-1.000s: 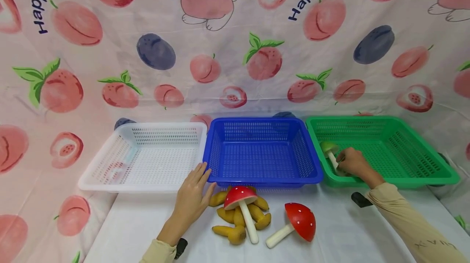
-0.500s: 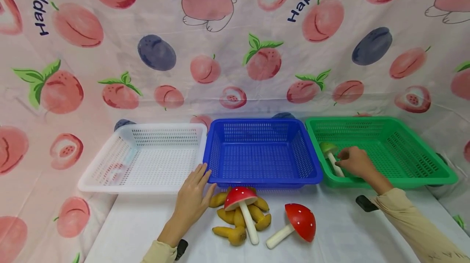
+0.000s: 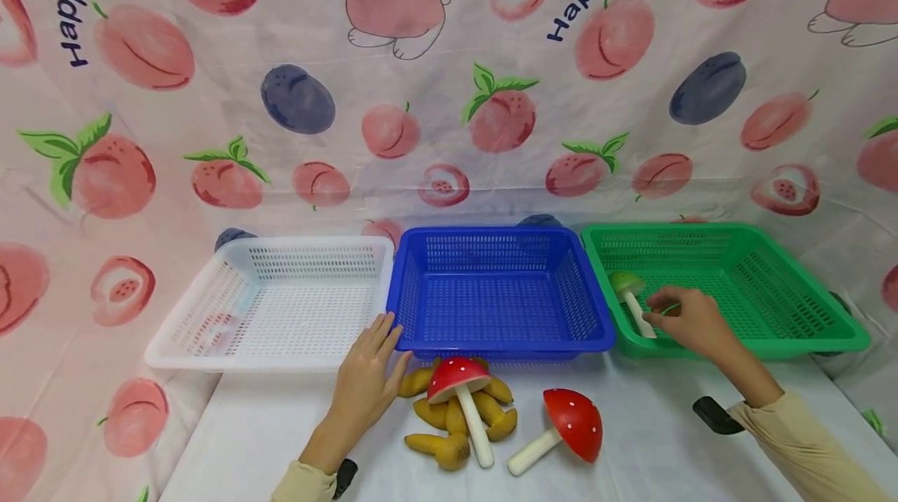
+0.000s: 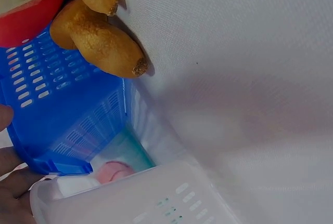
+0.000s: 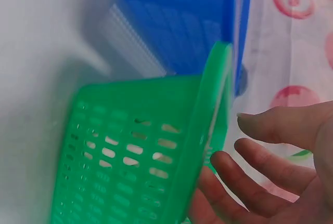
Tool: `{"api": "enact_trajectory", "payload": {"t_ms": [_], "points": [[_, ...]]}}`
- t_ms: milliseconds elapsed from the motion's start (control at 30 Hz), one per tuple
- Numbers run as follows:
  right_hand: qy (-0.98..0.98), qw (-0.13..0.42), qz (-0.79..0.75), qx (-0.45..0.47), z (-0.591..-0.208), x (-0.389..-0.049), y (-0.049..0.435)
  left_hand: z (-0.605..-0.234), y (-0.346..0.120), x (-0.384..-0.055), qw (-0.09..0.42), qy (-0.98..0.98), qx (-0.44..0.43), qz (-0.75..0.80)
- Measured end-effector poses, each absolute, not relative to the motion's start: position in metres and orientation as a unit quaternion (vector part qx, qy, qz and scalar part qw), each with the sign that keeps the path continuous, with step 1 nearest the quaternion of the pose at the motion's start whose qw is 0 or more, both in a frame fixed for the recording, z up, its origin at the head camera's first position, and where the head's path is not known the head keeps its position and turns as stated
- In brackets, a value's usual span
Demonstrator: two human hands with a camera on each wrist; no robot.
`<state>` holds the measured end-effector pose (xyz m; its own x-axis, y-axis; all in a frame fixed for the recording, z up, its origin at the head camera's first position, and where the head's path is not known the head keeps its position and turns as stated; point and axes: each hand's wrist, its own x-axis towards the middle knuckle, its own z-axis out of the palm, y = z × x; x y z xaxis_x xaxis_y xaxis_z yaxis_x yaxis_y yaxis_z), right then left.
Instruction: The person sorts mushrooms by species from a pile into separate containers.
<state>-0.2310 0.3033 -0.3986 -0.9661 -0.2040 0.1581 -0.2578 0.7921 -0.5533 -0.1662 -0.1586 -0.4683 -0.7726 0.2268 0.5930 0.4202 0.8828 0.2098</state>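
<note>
In the head view, a green-capped toy mushroom (image 3: 638,307) leans inside the left end of the green basket (image 3: 828,338). Beside its stem, over the basket's front rim, is my right hand (image 3: 691,320), fingers parted and bent with nothing between them. My left hand (image 3: 365,377) lies with straight fingers at the meeting rims of the white basket (image 3: 189,358) and the blue basket (image 3: 505,346). Just right of it, a red spotted mushroom (image 3: 473,416) rests across a heap of brown-yellow, banana-like pieces (image 3: 438,447). Another red spotted mushroom (image 3: 571,424) lies on its side further right.
The three baskets stand in a row at the back of the white-covered table (image 3: 652,440). Behind them hangs a fruit-print cloth (image 3: 435,151). In the left wrist view, a brown-yellow piece (image 4: 106,47) sits close to the blue basket's wall.
My right hand has let go of the green-capped mushroom's stem and drawn back slightly to the right, its fingers spreading. The mushroom stays in the green basket. My left hand has not moved.
</note>
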Motion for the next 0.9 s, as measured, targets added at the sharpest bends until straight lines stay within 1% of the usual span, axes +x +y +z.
{"api": "enact_trajectory", "payload": {"t_ms": [133, 333, 433, 633, 800, 900], "points": [[-0.944, 0.061, 0.300, 0.125, -0.395, -0.220, 0.299, -0.467, -0.159, -0.166, 0.290, -0.926, -0.176, -0.167], [-0.941, 0.103, 0.294, 0.131, -0.392, -0.203, 0.291, -0.467, -0.158, -0.166, 0.291, -0.925, -0.178, -0.168], [-0.939, 0.108, 0.296, 0.138, -0.389, -0.195, 0.287, -0.467, -0.158, -0.165, 0.287, -0.927, -0.175, -0.169], [-0.937, 0.097, 0.298, 0.152, -0.384, -0.183, 0.276, -0.467, -0.158, -0.165, 0.283, -0.928, -0.174, -0.171], [-0.938, 0.064, 0.304, 0.155, -0.382, -0.173, 0.268, -0.468, -0.158, -0.166, 0.294, -0.923, -0.180, -0.172], [-0.932, 0.044, 0.316, 0.170, -0.384, -0.167, 0.265, -0.469, -0.158, -0.166, 0.292, -0.924, -0.178, -0.173]]}}
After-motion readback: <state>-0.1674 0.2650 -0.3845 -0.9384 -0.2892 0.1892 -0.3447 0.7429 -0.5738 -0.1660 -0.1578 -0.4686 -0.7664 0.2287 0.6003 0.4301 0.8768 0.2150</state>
